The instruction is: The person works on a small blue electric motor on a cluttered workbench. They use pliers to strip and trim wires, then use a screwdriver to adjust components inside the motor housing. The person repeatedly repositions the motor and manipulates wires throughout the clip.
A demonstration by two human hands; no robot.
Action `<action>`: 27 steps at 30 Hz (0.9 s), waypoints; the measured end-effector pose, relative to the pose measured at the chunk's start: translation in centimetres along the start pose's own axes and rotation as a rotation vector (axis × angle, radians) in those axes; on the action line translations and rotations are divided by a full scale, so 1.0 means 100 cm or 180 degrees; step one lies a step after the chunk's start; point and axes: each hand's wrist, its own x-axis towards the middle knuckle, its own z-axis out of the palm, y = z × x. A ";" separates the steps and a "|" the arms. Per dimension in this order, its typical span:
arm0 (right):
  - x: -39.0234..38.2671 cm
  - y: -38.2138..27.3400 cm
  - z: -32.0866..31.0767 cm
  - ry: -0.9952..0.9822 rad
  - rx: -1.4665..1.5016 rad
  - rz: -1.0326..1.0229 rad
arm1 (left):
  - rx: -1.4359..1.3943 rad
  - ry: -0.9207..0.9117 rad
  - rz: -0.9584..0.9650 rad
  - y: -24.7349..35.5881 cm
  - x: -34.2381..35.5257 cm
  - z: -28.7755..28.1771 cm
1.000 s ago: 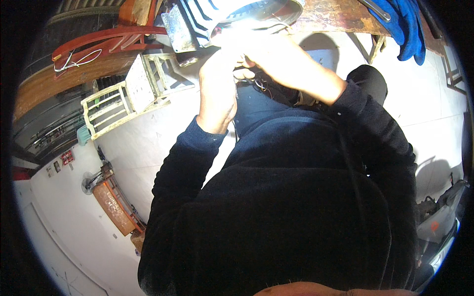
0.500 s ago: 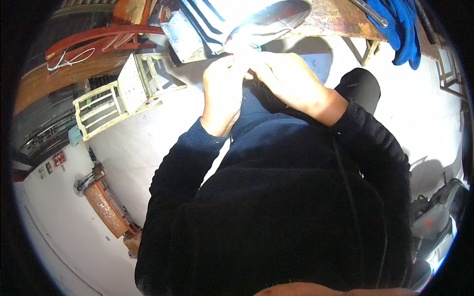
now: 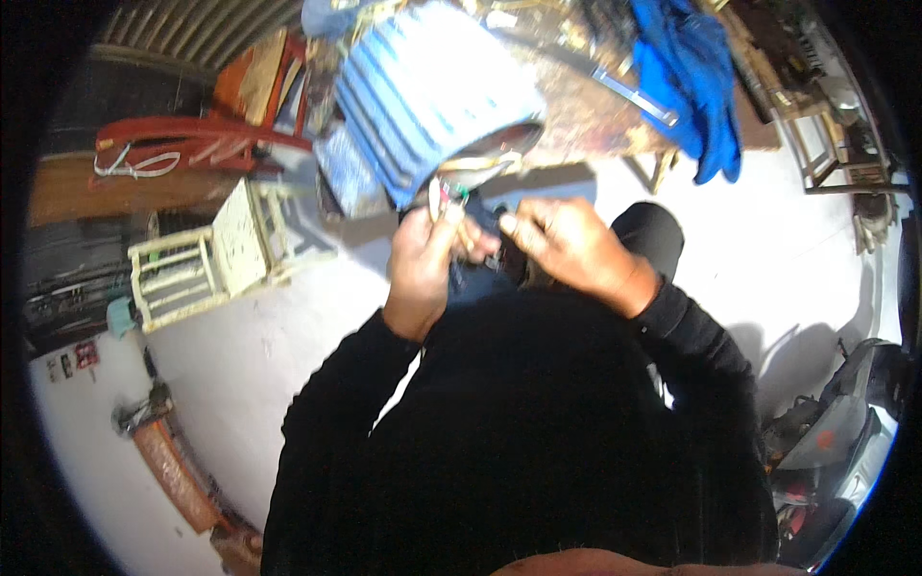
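A blue, ribbed motor housing [image 3: 423,96] lies on its side on the worktable, its open end toward me. Thin wires [image 3: 444,200], with white, red and green parts, come out at its near rim. My left hand [image 3: 423,259] is closed on these wires, thumb and fingers pinched together. To its right, slightly apart, my right hand [image 3: 576,240] is curled with thumb against forefinger. Whatever sits in that pinch, if anything, is too small and blurred to make out. Both hands are over my lap, just below the housing's rim.
The worn wooden worktable [image 3: 595,120] carries a metal bar-like tool [image 3: 634,96] and a blue cloth or glove [image 3: 682,86] hanging over its edge. A cream chair [image 3: 240,240] and a red wooden frame [image 3: 192,144] stand left. A grey motorbike [image 3: 831,432] is at lower right.
My hands, together at the housing's rim before, are now apart, the right one having moved off to the right. The view has tilted, showing more of the tabletop.
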 end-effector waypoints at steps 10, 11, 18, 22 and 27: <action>-0.010 0.001 -0.006 -0.0628 -0.0169 0.0243 | 0.0066 0.0091 -0.0080 0.012 -0.006 -0.004; -0.010 0.001 -0.008 -0.0657 -0.0178 0.0230 | 0.0087 0.0165 -0.0150 0.011 -0.006 -0.004; -0.011 0.000 -0.046 -0.0978 -0.0488 0.0340 | -0.0014 0.0110 -0.0191 0.007 -0.002 -0.006; -0.008 0.000 -0.061 -0.0783 -0.0553 0.0332 | 0.0298 0.0158 0.0019 0.004 -0.004 -0.005; -0.006 -0.004 -0.066 -0.0727 -0.0496 0.0185 | 0.0581 0.0045 0.0272 0.001 -0.007 -0.012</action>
